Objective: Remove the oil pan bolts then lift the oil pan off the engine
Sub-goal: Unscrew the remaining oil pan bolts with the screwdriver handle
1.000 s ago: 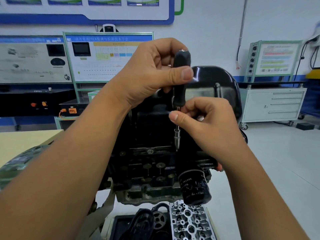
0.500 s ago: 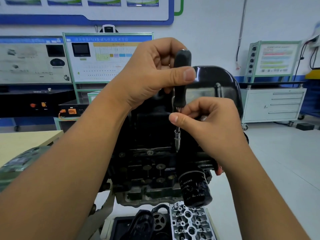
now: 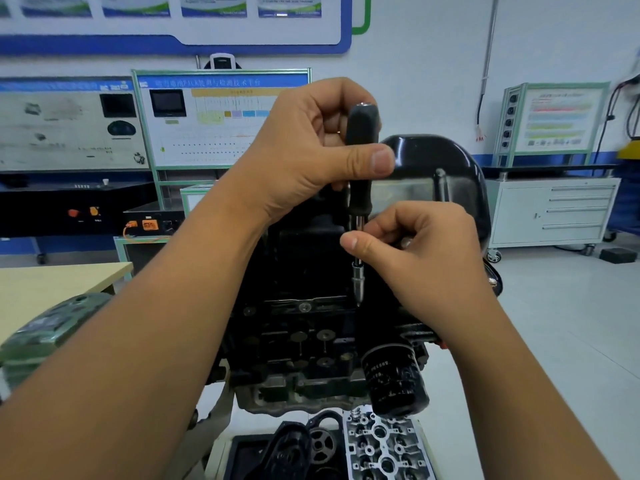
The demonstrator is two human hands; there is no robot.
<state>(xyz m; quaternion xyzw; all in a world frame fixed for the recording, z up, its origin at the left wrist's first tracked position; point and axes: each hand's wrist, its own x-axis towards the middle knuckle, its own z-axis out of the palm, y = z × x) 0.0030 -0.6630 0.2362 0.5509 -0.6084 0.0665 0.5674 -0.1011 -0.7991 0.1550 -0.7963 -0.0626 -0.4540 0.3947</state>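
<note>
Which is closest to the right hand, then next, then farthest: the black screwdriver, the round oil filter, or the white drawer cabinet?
From the right hand, in the head view:
1. Screwdriver: its shaft is pinched in that hand.
2. Oil filter: below the hand, on the engine.
3. Drawer cabinet: far right, by the wall.

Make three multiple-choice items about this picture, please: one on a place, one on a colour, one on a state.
1. Where is the oil filter?
A. low on the engine, at the right
B. on the wooden table
C. in the left hand

2. What colour is the driver handle?
A. red
B. black
C. yellow

3. What does the right hand do?
A. lies flat on the floor
B. lifts the oil pan
C. pinches the driver shaft

Answers:
1 A: the filter juts from the engine's lower right.
2 B: the handle in the left hand is black.
3 C: thumb and fingers close on the shaft below the handle; the oil pan sits behind.
</note>
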